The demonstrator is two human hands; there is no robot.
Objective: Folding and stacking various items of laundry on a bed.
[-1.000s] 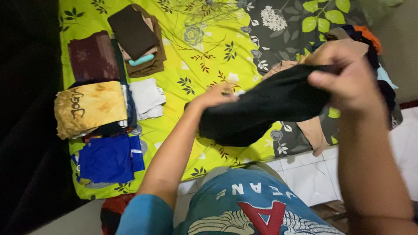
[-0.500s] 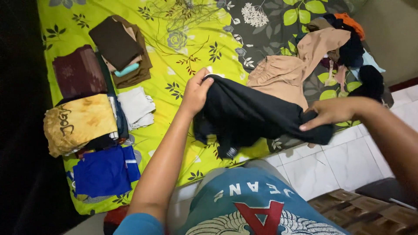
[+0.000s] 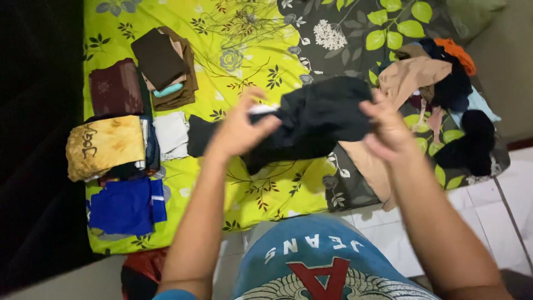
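Two hands work one black garment (image 3: 316,119) above a mattress dressed in a lime floral sheet (image 3: 266,189). Half a second ago the cloth hung long between hands held well apart, the right one out at four o'clock near the tiled floor (image 3: 499,216); now the hands have closed toward each other at the centre of the frame, and the garment is bunched into a short, thick mass between them, which reads as a fold being doubled over rather than cloth being shaken out. The left hand (image 3: 240,130) is raised at about ten o'clock of the bundle, fingers curled and clamped on its near edge, a pale scrap of label or lining showing just beside the fingertips. The right hand (image 3: 386,130) meets the bundle at three o'clock, fingers bent and closed on the cloth's right end, though motion blur hides the exact pinch. Both forearms rise from the bottom of the frame and angle inward. At nine o'clock lie folded piles: a yellow shirt (image 3: 105,145), a blue one (image 3: 125,206), a maroon piece (image 3: 115,88), a brown stack (image 3: 164,66) and a white fold (image 3: 171,133). At two o'clock sits a loose heap of unsorted clothes (image 3: 438,83), tan, black and orange.
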